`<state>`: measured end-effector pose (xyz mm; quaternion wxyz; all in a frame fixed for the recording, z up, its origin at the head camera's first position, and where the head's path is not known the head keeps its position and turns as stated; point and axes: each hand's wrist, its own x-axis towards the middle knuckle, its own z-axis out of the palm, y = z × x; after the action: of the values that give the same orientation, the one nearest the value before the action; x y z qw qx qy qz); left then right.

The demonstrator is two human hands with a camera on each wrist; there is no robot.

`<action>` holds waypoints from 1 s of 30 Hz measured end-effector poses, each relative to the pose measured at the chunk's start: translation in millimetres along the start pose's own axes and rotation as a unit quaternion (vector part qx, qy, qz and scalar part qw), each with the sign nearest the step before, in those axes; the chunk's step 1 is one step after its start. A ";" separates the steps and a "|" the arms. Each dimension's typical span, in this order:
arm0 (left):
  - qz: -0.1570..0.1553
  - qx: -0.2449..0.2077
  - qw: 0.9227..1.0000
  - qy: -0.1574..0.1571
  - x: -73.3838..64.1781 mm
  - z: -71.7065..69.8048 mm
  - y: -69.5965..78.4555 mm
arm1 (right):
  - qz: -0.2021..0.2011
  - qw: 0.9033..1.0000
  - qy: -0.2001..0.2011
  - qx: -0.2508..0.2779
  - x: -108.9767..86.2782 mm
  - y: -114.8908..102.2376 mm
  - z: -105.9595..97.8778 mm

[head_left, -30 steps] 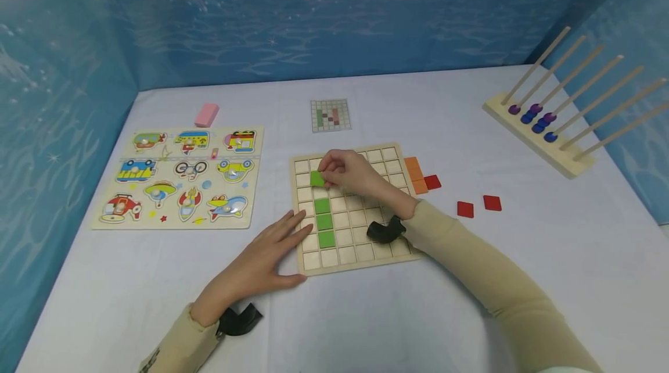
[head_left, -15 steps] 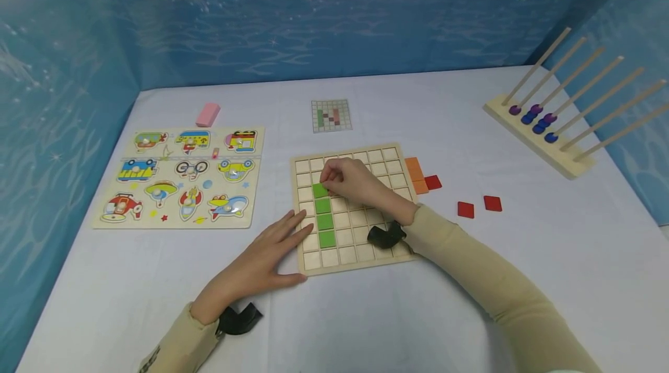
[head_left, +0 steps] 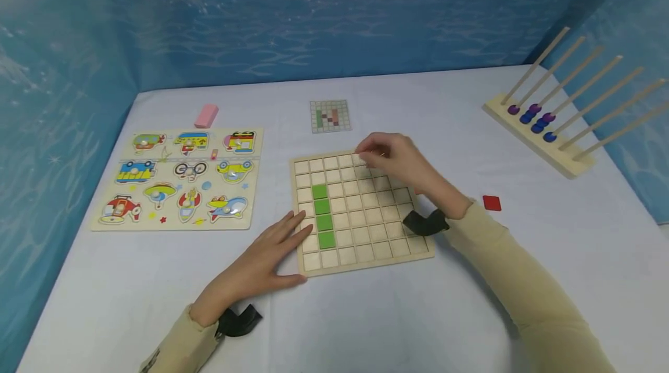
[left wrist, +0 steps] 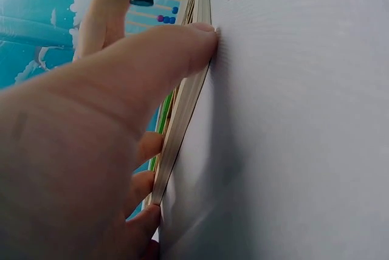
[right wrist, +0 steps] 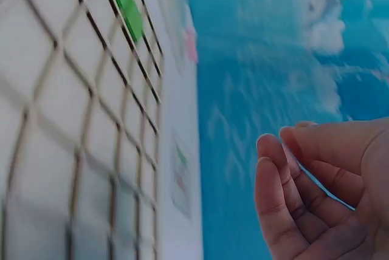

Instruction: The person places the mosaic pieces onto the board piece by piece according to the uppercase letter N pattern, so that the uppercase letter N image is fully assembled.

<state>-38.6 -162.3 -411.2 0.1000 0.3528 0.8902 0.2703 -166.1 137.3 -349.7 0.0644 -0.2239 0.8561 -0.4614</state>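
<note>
green column in place; right grip over board, contents unconfirmed

findings: the grid board [head_left: 359, 220] lies flat on the white-covered table [head_left: 340, 326]. four green tiles [head_left: 322, 206] fill part of its second column from the left, with a bare row below them; they appear square in their cells. one red tile [head_left: 492, 203] lies loose on the table, well right of the board.

left grip [head_left: 266, 259]: released, fingers extended over the board's left edge, thumb at the near left corner. judged adequate as a brace; pressure should be light and steady, so the board does not skew.

right grip [head_left: 399, 158]: raised over the far right of the board, fingers bent, tips drawn together. no tile can be made out between them; cannot tell whether one is held.

recommendations: check each cell against the pattern card [head_left: 331, 116] beyond the board, counting from one corner, since a one-cell slip is the likeliest fault. pinch each tile by opposite edges, lower it level, and let go only once it sits within the cell's borders. withdraw straight up, with the black wrist piece [head_left: 425, 223] clear of placed tiles.
</note>
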 end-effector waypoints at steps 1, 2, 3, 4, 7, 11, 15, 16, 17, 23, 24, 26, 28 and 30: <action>-0.002 0.001 1.000 0.000 -0.4 0.1 -0.2 | 0.004 1.000 0.014 0.003 -4.6 2.8 -11.6; -0.003 0.001 1.000 0.001 -0.7 0.3 -0.3 | 0.013 1.000 0.027 0.003 -10.2 6.7 -23.2; -0.004 0.002 1.000 0.001 -0.9 0.6 -0.4 | 0.021 0.999 0.039 0.006 -17.0 13.8 -35.0; -0.003 0.002 1.000 0.001 -1.0 0.8 -0.5 | 0.029 0.998 0.053 0.004 -24.5 27.3 -46.6; 0.001 0.000 1.000 0.000 -0.5 1.4 -0.4 | 0.060 0.993 0.095 -0.024 -54.8 76.3 -79.7; -0.001 -0.004 1.000 -0.003 0.2 0.9 0.5 | 0.127 0.985 0.112 -0.042 -105.6 121.3 -113.7; -0.004 -0.006 1.000 0.000 0.0 0.1 0.3 | 0.177 0.979 0.097 -0.037 -147.0 117.6 -126.1; -0.004 -0.005 1.000 0.000 -0.2 -0.1 0.3 | 0.185 0.977 0.094 -0.041 -154.8 116.1 -125.9; -0.004 -0.004 1.000 0.000 -0.4 -0.2 0.1 | 0.192 0.977 0.086 -0.046 -161.3 113.5 -125.2; -0.001 0.001 1.000 -0.001 -0.7 -0.1 -1.3 | 0.221 0.971 0.080 -0.050 -179.6 111.8 -115.0; 0.000 0.003 1.000 -0.001 -0.7 0.0 -1.6 | 0.218 0.971 0.082 -0.050 -180.4 112.4 -113.6; 0.002 0.002 1.000 -0.001 -0.8 0.0 -1.8 | 0.208 0.973 0.087 -0.052 -181.2 113.4 -110.8; 0.003 0.003 1.000 0.000 -0.8 -0.1 -1.7 | 0.191 0.975 0.088 -0.067 -181.4 113.7 -108.0; 0.005 0.002 1.000 -0.001 -0.6 0.0 -1.3 | 0.179 0.976 0.086 -0.093 -181.0 114.3 -105.2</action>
<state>-38.9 -163.5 -412.0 0.0991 0.3576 0.8889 0.2687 -75.1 351.7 -401.2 0.0507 -0.0317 0.9236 -0.3788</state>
